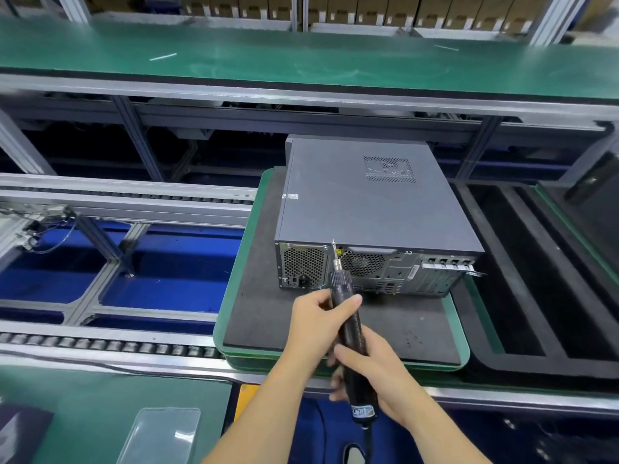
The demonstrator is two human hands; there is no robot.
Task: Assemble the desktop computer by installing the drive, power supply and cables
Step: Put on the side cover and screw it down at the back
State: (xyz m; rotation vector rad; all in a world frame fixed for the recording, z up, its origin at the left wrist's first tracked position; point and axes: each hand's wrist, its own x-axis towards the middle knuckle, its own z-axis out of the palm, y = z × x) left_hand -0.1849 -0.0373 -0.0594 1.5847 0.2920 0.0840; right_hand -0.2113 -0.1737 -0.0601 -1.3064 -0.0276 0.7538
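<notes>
— One unit on the line: a dark grey sheet-metal desktop computer case [375, 209], lying flat with its side panel already on, sits on a black foam pad in a green-edged carrier tray [234, 262]. Its rear face is towards the person.

— Power supply?

— Fitted, by the look of it: a perforated silver grille with a mains socket [303, 267] fills the left of the rear face. Drive and cables cannot be checked (the closed panel hides the interior).

— Hands?

— Both grip a long black cylindrical electric screwdriver [348, 329]. The left hand [316, 321] wraps the upper barrel, the right hand [371, 370] the lower body. The bit tip [333, 243] is at the rear top edge, just beside the supply grille.

— Stage?

— Late, in my judgement: closing screws on the rear. Whether any are seated is too small to tell.

— Surroundings?

— A roller conveyor [110, 344] to the left, a green shelf [234, 58] above.
</notes>
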